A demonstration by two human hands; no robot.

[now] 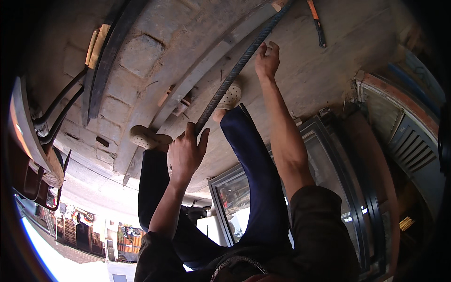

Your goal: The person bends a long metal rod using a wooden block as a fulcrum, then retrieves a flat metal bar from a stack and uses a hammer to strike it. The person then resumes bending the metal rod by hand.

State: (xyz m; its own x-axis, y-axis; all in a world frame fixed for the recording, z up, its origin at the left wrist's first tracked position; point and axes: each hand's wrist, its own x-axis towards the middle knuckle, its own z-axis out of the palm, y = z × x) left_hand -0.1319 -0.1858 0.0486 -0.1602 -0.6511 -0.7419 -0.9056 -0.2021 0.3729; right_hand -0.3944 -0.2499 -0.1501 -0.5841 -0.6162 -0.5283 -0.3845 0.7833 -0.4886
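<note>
A long dark ribbed steel bar (pixel 235 70) runs slantwise from between my legs up to the top edge. Its near end sits between the thumb and forefinger of my left hand (pixel 184 155), which is closed around it. My right hand (pixel 268 61) is beside the bar farther along, fingers apart and curved, with no grip on it visible. Under the bar, a long grey metal beam (pixel 197 70) lies on the floor. A small wooden block (pixel 166 95) and a short metal piece (pixel 182 107) are next to the beam, between my feet.
A tool with an orange and black handle (pixel 317 28) lies at the top right. Glass panels in dark frames (pixel 324 155) stand on the right, near a slatted grey panel (pixel 414 148). At left are a dark curved-looking beam (pixel 104 61) and a wooden-topped piece (pixel 28 127).
</note>
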